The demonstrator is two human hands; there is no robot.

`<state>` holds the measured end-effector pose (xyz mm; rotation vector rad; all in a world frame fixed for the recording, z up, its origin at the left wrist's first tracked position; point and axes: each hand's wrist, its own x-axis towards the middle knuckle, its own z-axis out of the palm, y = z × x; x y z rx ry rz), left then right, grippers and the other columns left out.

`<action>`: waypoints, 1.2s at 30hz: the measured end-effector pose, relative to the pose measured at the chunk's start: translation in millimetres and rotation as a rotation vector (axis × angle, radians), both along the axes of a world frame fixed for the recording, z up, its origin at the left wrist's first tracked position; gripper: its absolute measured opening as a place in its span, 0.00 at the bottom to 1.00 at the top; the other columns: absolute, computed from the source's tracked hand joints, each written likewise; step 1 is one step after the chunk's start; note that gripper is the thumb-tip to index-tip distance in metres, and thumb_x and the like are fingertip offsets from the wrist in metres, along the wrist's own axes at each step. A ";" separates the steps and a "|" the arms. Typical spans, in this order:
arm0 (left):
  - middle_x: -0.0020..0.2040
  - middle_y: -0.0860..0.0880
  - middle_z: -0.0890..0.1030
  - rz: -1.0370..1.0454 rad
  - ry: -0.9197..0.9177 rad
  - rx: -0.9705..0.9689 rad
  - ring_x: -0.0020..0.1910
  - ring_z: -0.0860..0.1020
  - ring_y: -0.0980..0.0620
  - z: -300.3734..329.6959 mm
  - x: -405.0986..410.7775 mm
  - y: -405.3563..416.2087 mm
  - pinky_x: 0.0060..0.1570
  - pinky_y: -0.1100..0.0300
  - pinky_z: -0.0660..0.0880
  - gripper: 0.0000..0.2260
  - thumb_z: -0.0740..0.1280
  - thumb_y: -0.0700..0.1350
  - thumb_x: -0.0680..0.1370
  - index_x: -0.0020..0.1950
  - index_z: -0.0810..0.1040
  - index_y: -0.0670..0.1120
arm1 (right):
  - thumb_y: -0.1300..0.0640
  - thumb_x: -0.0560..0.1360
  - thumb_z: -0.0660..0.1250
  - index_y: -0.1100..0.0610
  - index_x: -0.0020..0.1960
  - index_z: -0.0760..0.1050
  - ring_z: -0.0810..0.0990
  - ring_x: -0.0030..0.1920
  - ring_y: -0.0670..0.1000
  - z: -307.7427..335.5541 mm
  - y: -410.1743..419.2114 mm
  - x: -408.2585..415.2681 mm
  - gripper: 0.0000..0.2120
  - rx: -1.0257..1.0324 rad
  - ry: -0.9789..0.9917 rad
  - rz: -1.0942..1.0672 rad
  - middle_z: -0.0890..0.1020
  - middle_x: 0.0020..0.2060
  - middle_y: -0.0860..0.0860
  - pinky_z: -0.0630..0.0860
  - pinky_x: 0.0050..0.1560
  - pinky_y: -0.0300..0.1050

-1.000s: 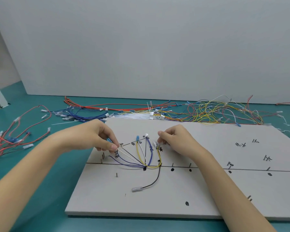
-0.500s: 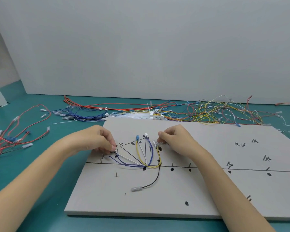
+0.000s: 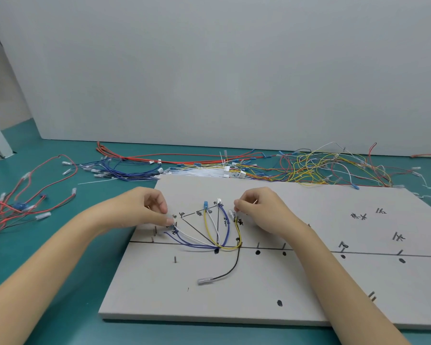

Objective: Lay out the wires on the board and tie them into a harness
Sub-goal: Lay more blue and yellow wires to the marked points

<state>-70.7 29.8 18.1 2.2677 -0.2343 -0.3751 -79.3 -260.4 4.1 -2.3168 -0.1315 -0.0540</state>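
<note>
White wire end (image 3: 178,230) pinched by left hand (image 3: 149,207) at board (image 3: 309,282) pin; yellow wire connector (image 3: 232,214) pinched by right hand (image 3: 256,207). Slack to be removed, terminals seated against pins.

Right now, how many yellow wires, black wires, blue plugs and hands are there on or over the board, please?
yellow wire: 1
black wire: 1
blue plug: 1
hands: 2, the left hand pinching the end of a white wire, the right hand pinching the end of the yellow wire
Total: 5
</note>
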 end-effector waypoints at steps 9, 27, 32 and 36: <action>0.37 0.52 0.83 -0.077 -0.006 0.009 0.32 0.77 0.60 -4.4 2.3 3.4 0.36 0.69 0.70 0.07 0.77 0.47 0.70 0.44 0.81 0.50 | 0.51 0.73 0.70 0.45 0.41 0.78 0.71 0.50 0.46 10.5 22.6 -16.1 0.03 -0.017 -0.219 0.045 0.76 0.43 0.44 0.69 0.48 0.42; 0.38 0.47 0.83 0.017 -0.026 -0.204 0.38 0.78 0.53 7.4 -4.9 -3.7 0.49 0.56 0.70 0.21 0.80 0.51 0.59 0.46 0.79 0.45 | 0.58 0.71 0.73 0.53 0.38 0.81 0.72 0.26 0.39 -1.9 73.0 -37.7 0.04 0.025 -0.012 0.261 0.77 0.27 0.45 0.66 0.28 0.29; 0.36 0.54 0.80 -0.134 0.056 0.052 0.33 0.75 0.58 4.2 -3.9 10.8 0.41 0.63 0.70 0.21 0.80 0.62 0.55 0.40 0.82 0.52 | 0.56 0.73 0.72 0.48 0.35 0.76 0.73 0.28 0.42 -1.6 70.9 -34.1 0.09 0.020 0.015 0.237 0.78 0.28 0.47 0.69 0.31 0.35; 0.40 0.55 0.83 -0.265 0.068 0.070 0.37 0.76 0.60 5.9 -6.5 7.5 0.43 0.66 0.71 0.20 0.78 0.64 0.59 0.44 0.85 0.54 | 0.56 0.73 0.72 0.48 0.36 0.75 0.74 0.29 0.44 -2.3 72.7 -35.8 0.09 0.025 0.015 0.230 0.78 0.28 0.47 0.69 0.33 0.38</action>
